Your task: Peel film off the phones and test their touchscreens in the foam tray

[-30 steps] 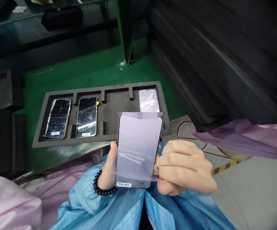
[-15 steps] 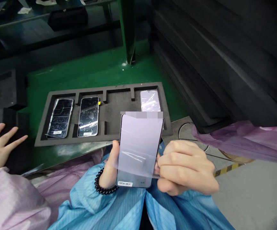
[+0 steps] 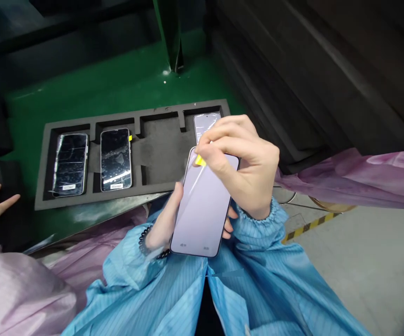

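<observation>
Moved higher, right hand (image 3: pixel 246 163) pinches a yellow tab (image 3: pixel 199 161); left hand (image 3: pixel 165 219) grips the pale lilac phone (image 3: pixel 204 210)

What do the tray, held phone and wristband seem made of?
Tray: probably foam, matte dark grey, by its thick, dull walls. Held phone: glassy front, glossy by its bright streak, possibly film-covered. Wristband: perhaps plastic, judging by its black coils; finish unclear.

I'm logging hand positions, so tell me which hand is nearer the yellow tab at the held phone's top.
Right. The right hand pinches at the yellow tab; the left hand holds the phone lower down.
</observation>
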`<state>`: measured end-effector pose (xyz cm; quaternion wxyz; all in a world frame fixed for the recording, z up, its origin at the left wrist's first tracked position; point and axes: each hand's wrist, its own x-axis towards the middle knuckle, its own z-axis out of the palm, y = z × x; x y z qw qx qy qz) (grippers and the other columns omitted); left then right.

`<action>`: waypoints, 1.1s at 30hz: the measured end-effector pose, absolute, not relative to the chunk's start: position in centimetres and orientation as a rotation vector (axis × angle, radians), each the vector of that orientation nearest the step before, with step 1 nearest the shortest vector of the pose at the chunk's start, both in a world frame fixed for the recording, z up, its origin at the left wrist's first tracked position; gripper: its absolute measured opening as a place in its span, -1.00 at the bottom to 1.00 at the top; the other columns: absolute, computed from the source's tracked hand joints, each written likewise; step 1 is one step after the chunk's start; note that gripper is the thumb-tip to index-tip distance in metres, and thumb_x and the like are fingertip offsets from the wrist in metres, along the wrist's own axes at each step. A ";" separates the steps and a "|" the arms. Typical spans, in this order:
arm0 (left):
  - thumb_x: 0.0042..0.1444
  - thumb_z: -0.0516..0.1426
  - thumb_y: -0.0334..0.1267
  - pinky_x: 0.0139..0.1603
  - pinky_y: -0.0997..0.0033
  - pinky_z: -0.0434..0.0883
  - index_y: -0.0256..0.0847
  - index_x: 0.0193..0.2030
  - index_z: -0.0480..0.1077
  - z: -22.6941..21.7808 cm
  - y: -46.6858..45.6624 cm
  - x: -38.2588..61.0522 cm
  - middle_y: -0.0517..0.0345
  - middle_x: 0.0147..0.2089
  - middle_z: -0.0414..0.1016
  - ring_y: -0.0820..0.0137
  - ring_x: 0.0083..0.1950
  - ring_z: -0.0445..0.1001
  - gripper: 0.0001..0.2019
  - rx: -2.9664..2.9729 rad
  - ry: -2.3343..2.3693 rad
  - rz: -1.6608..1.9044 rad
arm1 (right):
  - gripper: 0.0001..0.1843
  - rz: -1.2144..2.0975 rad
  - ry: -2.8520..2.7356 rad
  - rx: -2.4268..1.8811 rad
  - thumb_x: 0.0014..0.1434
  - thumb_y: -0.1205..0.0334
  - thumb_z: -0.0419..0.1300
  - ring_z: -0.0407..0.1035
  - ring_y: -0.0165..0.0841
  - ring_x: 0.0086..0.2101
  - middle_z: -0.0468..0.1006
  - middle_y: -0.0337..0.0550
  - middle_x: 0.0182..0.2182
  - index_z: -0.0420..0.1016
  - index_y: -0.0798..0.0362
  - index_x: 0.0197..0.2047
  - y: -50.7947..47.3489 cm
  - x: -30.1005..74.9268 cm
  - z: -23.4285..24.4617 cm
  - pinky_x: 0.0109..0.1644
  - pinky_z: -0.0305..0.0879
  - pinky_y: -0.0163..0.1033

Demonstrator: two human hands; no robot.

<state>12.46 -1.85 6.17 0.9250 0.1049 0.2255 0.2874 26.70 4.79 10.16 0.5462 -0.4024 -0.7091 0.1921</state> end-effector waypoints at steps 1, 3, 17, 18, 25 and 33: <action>0.26 -0.18 0.39 -0.01 0.24 0.55 -0.51 0.07 0.49 6.6 -1.8 12.4 -0.29 -0.02 0.55 0.14 -0.11 0.59 -0.11 0.222 0.427 0.590 | -0.69 0.501 -1.673 -0.978 0.34 0.22 0.17 0.46 -0.31 -0.20 0.57 -0.23 -0.39 0.56 -0.01 -0.45 4.7 26.8 10.1 0.00 0.42 -0.05; 0.31 -0.22 0.34 0.06 0.19 0.54 -0.47 0.15 0.45 7.2 -1.8 12.2 -0.29 0.08 0.52 0.11 0.01 0.57 -0.15 0.206 0.364 0.599 | -0.68 0.593 -1.651 -1.007 0.37 0.21 0.11 0.47 -0.28 -0.16 0.58 -0.17 -0.31 0.61 0.00 -0.37 4.5 27.0 9.9 0.02 0.42 -0.02; 0.43 -0.28 0.14 0.29 -0.06 0.38 -0.22 0.39 0.23 9.5 -2.0 12.0 -0.18 0.25 0.45 0.08 0.26 0.45 -0.35 0.049 0.396 0.652 | -0.72 0.955 -1.526 -0.839 0.33 0.32 0.06 0.46 -0.26 0.03 0.61 -0.11 -0.08 0.63 0.07 -0.15 4.8 27.6 7.9 0.21 0.38 -0.08; 0.43 -0.29 0.14 0.30 -0.06 0.37 -0.23 0.39 0.23 9.6 -2.1 12.0 -0.18 0.25 0.44 0.07 0.26 0.45 -0.34 0.045 0.393 0.652 | -0.71 0.942 -1.536 -0.848 0.33 0.33 0.05 0.46 -0.25 0.03 0.61 -0.09 -0.08 0.62 0.08 -0.15 4.8 27.6 7.7 0.21 0.39 -0.08; 0.43 -0.27 0.15 0.24 0.00 0.41 -0.16 0.33 0.32 10.2 -2.0 11.8 -0.06 0.24 0.46 0.04 0.14 0.54 -0.37 0.036 0.421 0.616 | -0.69 0.930 -1.574 -0.968 0.37 0.33 -0.01 0.49 -0.22 0.01 0.60 -0.10 -0.07 0.59 0.00 -0.15 5.1 27.0 6.9 0.09 0.51 -0.08; 0.43 -0.32 0.12 0.23 0.00 0.40 -0.22 0.41 0.21 10.4 -1.8 11.9 -0.11 0.18 0.50 0.06 0.05 0.58 -0.34 0.008 0.445 0.642 | -0.82 0.677 -1.884 -1.027 0.16 0.21 0.35 0.51 -0.08 -0.03 0.57 -0.13 -0.03 0.65 -0.11 -0.13 5.2 26.6 7.1 -0.03 0.54 0.02</action>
